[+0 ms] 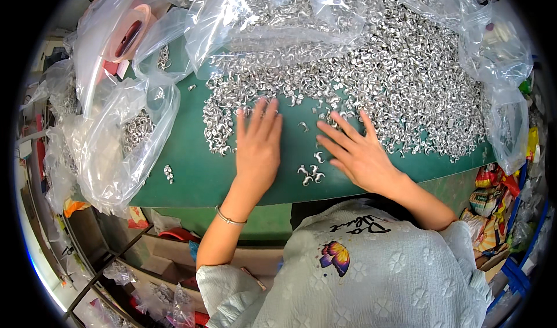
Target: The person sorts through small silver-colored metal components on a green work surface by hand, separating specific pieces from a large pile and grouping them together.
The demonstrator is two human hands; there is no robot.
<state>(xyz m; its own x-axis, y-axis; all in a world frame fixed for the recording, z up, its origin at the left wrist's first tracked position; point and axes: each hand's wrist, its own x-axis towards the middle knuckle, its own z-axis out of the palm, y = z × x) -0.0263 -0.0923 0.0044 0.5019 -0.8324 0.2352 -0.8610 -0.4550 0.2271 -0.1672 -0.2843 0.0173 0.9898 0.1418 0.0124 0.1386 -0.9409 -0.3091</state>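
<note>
- A thin bracelet circles the left wrist.
- The left hand lies flat, fingers spread, on the green table, grasping nothing.
- The right hand lies flat too, released, beside a few loose metal pieces.
- Beyond the fingertips spreads the large heap of small silver parts.
- Clear plastic bags lie farthest.

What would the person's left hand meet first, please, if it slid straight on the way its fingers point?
The left hand lies flat on the green table, fingers pointing away. Its fingertips already reach the edge of the heap of small silver metal pieces, so it would likely push into that.
</note>
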